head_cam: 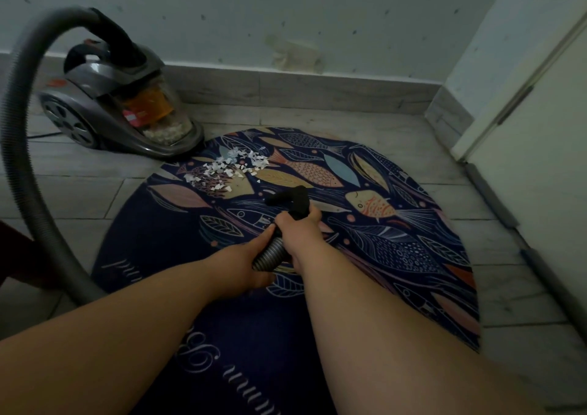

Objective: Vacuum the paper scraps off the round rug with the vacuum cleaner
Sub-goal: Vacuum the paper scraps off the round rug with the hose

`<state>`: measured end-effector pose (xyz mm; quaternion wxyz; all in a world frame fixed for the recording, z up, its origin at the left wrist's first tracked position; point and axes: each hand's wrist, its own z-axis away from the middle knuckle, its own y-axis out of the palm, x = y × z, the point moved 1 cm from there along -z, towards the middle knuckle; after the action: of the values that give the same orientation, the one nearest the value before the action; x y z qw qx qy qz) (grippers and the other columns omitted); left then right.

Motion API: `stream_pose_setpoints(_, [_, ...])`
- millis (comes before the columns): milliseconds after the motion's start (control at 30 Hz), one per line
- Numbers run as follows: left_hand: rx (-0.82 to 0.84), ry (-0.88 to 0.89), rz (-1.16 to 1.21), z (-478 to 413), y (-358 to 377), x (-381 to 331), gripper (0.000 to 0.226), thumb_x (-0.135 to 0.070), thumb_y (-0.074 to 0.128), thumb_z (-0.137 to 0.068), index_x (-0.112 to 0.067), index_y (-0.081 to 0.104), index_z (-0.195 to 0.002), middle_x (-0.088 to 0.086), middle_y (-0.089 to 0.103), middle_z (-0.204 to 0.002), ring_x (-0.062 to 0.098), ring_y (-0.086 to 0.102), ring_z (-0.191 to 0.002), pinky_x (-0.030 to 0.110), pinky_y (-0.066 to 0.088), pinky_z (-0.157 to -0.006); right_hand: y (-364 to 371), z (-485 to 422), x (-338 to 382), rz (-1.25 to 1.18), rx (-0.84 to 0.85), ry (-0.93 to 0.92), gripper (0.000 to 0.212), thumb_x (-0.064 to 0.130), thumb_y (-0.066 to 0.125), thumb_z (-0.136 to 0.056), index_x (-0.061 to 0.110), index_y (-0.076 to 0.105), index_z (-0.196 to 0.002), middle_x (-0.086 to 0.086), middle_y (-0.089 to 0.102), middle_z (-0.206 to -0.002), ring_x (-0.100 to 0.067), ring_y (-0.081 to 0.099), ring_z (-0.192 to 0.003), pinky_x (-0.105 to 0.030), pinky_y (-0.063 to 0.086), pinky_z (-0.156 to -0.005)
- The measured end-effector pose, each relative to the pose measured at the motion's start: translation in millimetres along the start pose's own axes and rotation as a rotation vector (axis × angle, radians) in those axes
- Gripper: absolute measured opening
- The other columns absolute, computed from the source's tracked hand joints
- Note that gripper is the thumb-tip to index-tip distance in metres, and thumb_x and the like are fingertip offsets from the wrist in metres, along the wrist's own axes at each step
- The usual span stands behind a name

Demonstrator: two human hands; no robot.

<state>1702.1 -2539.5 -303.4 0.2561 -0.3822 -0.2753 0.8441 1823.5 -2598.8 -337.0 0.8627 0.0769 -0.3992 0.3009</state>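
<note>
— Two hands on the hose (270,256): right hand (298,229) wrapped round its black nozzle (290,200), left hand (241,260) clasping the ribbed stretch just behind.
— Scraps (228,167)?
— Heaped white on the far-left part of the rug (381,240), near the vacuum (111,103), a little beyond the nozzle tip. Not yet reached, by the look of it.
— Handling?
— Probably featherlight, apt to flutter or scatter if rushed; best approached slowly from the near edge of the heap. Hose soft and springy, likely tugging back toward the vacuum; so a firm hold on the stiff black part for aiming, the ribbed part merely steadied.
— Rug?
— Thin, flat on the tiled floor (317,116), spread beneath both hands. Might ruck or lift under suction; worth keeping the nozzle tilted a touch instead of pressed flat.
— Anything else?
— Pale bits in the vacuum's clear bin (165,132). Long grey loop of hose arching up at left, well clear of the heap.
</note>
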Motion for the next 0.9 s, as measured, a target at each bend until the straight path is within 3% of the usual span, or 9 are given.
stream_pose_setpoints(133, [-0.003,-0.024,-0.006,5,-1,-1,0.092,-0.037,0.058,-0.091,-0.047,-0.018,-0.143,0.000,0.046,-0.100,0.003,0.051,-0.071,0.019,0.042,-0.077,4,3,-2,0.006,0.011,-0.002,0.086,0.028,0.059,-0.090,0.040,0.002,-0.153,-0.013,0.051,-0.126,-0.033,0.058,-0.101,-0.054,0.053,-0.094])
stream_pose_setpoints(267, [-0.011,-0.053,-0.043,6,-9,4,0.093,-0.038,0.060,-0.090,-0.044,-0.015,-0.145,0.008,0.051,-0.132,0.016,0.059,-0.093,0.025,0.048,-0.083,13,4,0,-0.012,0.037,0.005,0.093,0.031,0.061,-0.085,0.050,-0.002,-0.152,-0.012,0.051,-0.130,-0.035,0.060,-0.101,-0.056,0.054,-0.092])
stream_pose_setpoints(400, [-0.009,-0.042,-0.120,8,-30,7,0.094,-0.040,0.059,-0.090,-0.041,-0.014,-0.147,0.010,0.051,-0.133,0.021,0.061,-0.098,0.031,0.050,-0.089,22,3,4,-0.090,0.020,0.000,0.092,0.032,0.064,-0.085,0.051,0.003,-0.152,-0.012,0.050,-0.131,-0.036,0.059,-0.104,-0.057,0.053,-0.092])
stream_pose_setpoints(700, [-0.019,-0.001,-0.159,7,-36,42,0.095,-0.042,0.058,-0.089,-0.034,-0.016,-0.148,0.011,0.052,-0.133,0.023,0.054,-0.110,0.026,0.042,-0.090,52,-9,-6,-0.054,-0.004,-0.013,0.093,0.040,0.064,-0.077,0.059,0.005,-0.146,-0.011,0.048,-0.141,-0.037,0.058,-0.110,-0.058,0.052,-0.093])
stream_pose_setpoints(900, [-0.043,-0.002,-0.106,10,-49,73,0.094,-0.043,0.059,-0.088,-0.037,-0.013,-0.149,0.011,0.051,-0.133,0.022,0.054,-0.109,0.023,0.041,-0.085,79,-17,0,-0.036,0.005,-0.024,0.092,0.033,0.062,-0.087,0.053,0.000,-0.151,-0.012,0.048,-0.138,-0.036,0.059,-0.105,-0.057,0.053,-0.093])
